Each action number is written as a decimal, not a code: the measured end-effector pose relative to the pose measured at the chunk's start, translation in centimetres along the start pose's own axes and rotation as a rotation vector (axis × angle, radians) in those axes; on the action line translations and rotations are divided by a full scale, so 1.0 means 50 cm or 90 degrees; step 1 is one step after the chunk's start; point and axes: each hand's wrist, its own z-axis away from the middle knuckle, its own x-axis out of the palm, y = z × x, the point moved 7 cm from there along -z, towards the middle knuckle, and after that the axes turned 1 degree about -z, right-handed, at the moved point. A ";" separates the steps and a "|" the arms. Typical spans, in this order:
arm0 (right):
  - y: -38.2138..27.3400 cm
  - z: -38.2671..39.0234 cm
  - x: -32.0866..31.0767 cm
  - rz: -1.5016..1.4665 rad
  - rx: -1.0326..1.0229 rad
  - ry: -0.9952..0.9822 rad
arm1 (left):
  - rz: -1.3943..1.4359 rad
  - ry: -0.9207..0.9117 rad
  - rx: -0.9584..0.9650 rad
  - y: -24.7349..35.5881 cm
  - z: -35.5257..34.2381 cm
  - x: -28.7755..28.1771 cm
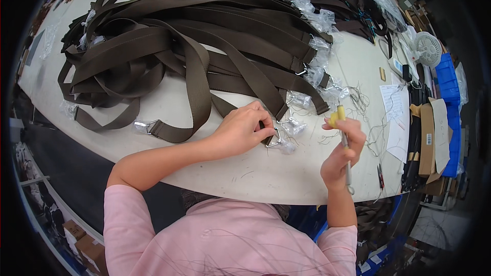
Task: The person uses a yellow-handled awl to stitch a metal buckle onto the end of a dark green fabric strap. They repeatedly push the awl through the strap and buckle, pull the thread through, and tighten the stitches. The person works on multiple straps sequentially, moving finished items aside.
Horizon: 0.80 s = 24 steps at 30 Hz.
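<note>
My left hand (239, 130) is closed on the end of a dark brown webbing strap (188, 94). Beside its fingertips is a metal buckle (277, 134) partly wrapped in clear plastic (286, 146). To the right, my right hand (345, 148) is raised over the table, closed on a slim grey tool (349, 173) with a yellow upper part and a ring at its lower end. I cannot make out what kind of tool it is. A gap separates the tool from the strap in my left hand.
A large heap of straps (138, 41) covers the table's left and middle, several ends bearing plastic-wrapped buckles (299, 99). Loose threads (360, 102), papers (395, 103) and small scissors (380, 176) lie at right. Farther right are a white fan (427, 49), a cardboard box (427, 138) and blue bins (452, 122).
</note>
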 end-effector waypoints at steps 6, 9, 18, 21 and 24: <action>0.066 0.040 0.074 -0.412 0.362 -0.013 | 0.153 -0.009 0.005 -0.023 0.012 -0.010; 0.097 0.097 0.113 -0.351 0.531 -0.101 | 0.211 -0.006 0.014 -0.022 0.015 -0.015; 0.092 0.095 0.142 -0.308 0.545 -0.132 | 0.229 -0.072 -0.060 -0.033 0.019 -0.007; 0.092 0.095 0.143 -0.297 0.540 -0.145 | 0.256 -0.066 -0.055 -0.037 0.018 -0.005; 0.095 0.100 0.145 -0.308 0.545 -0.137 | 0.307 -0.062 -0.055 -0.042 0.016 -0.001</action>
